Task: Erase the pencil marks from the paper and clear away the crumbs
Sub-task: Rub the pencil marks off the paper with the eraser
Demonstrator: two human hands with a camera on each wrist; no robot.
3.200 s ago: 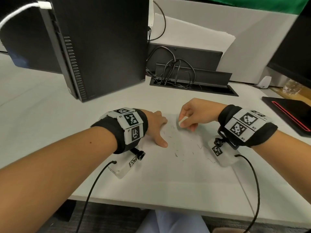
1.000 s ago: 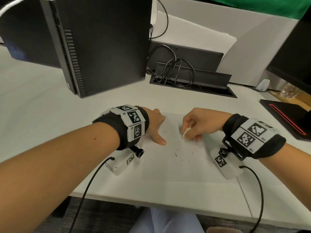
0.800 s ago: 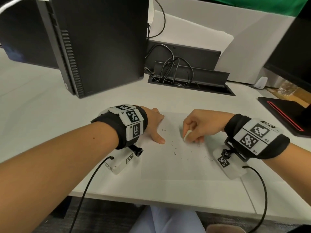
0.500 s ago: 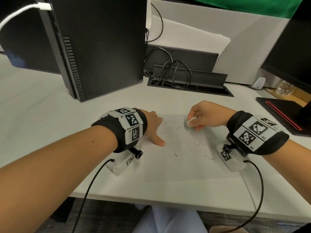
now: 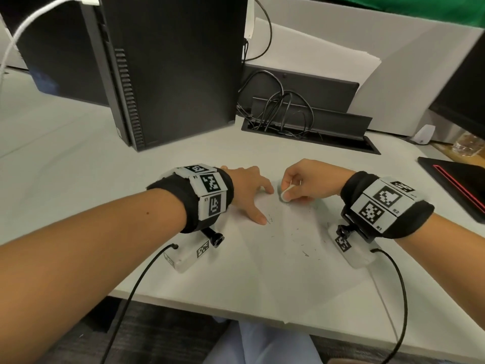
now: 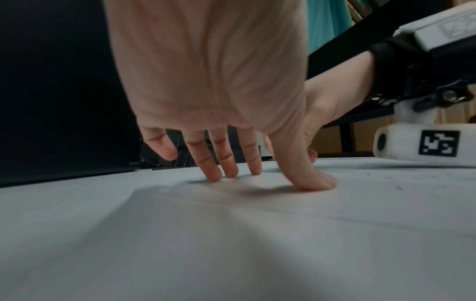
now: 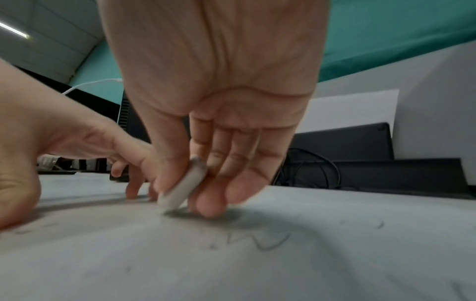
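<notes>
A white sheet of paper [image 5: 275,264] lies on the desk in front of me, with faint pencil squiggles [image 7: 268,242] and dark eraser crumbs [image 5: 304,248] scattered over it. My right hand [image 5: 307,183] pinches a flat white eraser [image 5: 286,193] between thumb and fingers, its lower end down on the paper near the far edge; the right wrist view shows the eraser [image 7: 185,186] tilted with a greyed tip. My left hand [image 5: 249,195] lies spread on the paper's left part, fingertips [image 6: 226,171] and thumb pressing it flat.
A black computer tower [image 5: 168,69] stands at the back left. Behind the paper is an open cable tray [image 5: 309,132] with black cords. A black pad with a red line [image 5: 456,185] lies at the right. The desk's front edge [image 5: 210,308] is close to me.
My right hand with the eraser has slid back and forth, ending at the paper's far edge, closer to the left hand. The left hand stays pressed in place.
</notes>
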